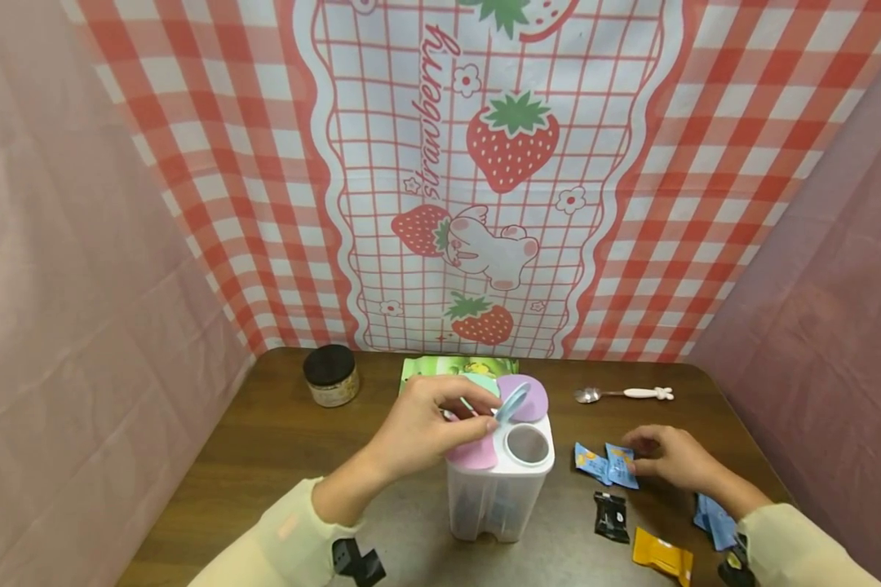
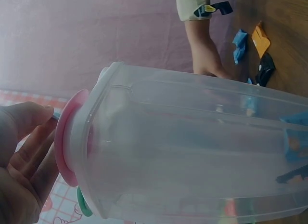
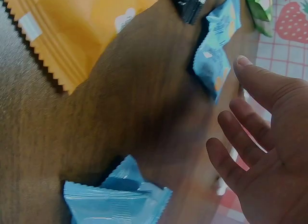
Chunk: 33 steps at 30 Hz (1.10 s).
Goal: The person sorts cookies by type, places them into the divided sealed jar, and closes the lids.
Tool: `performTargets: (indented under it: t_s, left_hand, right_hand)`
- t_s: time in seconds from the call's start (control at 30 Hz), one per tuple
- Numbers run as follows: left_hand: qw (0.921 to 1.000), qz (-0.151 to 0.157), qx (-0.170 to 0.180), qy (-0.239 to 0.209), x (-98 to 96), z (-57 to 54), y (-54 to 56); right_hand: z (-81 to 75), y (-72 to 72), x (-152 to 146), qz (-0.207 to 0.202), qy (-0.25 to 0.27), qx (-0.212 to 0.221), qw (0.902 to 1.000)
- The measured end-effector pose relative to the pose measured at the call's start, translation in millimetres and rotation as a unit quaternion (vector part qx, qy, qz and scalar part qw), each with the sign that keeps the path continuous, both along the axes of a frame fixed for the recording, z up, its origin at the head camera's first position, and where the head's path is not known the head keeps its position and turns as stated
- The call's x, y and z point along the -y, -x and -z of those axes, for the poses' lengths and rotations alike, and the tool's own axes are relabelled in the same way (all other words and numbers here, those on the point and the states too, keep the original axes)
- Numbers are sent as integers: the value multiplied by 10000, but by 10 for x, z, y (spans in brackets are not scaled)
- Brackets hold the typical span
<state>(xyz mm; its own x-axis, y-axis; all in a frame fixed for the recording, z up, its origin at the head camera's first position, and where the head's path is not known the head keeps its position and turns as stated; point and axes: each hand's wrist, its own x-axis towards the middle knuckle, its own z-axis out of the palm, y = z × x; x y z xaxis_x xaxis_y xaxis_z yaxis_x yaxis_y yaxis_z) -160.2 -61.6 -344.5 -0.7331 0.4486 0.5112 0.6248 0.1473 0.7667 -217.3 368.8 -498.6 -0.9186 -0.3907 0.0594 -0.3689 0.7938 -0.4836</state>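
Observation:
A clear plastic storage container (image 1: pixel 493 501) with a white top and pastel flip lids stands on the table. My left hand (image 1: pixel 427 425) pinches the raised light blue lid (image 1: pixel 512 402) between thumb and fingers. Below that lid the round opening (image 1: pixel 528 445) is uncovered. The pink lid (image 2: pixel 70 137), the purple lid (image 1: pixel 523 397) and the green lid lie down. Blue packets show through the container's wall. To the right, my right hand (image 1: pixel 674 459) reaches beside two small blue packets (image 1: pixel 621 466); in the right wrist view its fingers are loosely bent with nothing between them.
A black packet (image 1: pixel 612 517) and an orange packet (image 1: pixel 662 556) lie at the front right, with more blue packets (image 1: pixel 717 522) by the right wrist. Behind are a black-lidded jar (image 1: pixel 331 376), a green bag (image 1: pixel 440 366) and a white-handled spoon (image 1: pixel 624 395). Cloth hangs around the table.

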Motion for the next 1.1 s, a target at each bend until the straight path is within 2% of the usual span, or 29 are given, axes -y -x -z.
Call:
performTargets:
  t_s: [0.17, 0.57, 0.83, 1.1]
  left_hand:
    - [10000, -21, 41, -7, 5, 6, -1]
    - [10000, 0, 59, -28, 5, 23, 0]
    - [10000, -13, 81, -12, -1, 23, 3]
    - [10000, 14, 91, 23, -5, 7, 17]
  right_hand:
    - [32, -6, 5, 57, 7, 291, 9996]
    - [149, 0, 34, 105, -119, -60, 9999]
    - [195, 23, 44, 247, -193, -28, 9995]
    - [169, 54, 55, 424, -191, 157, 9988]
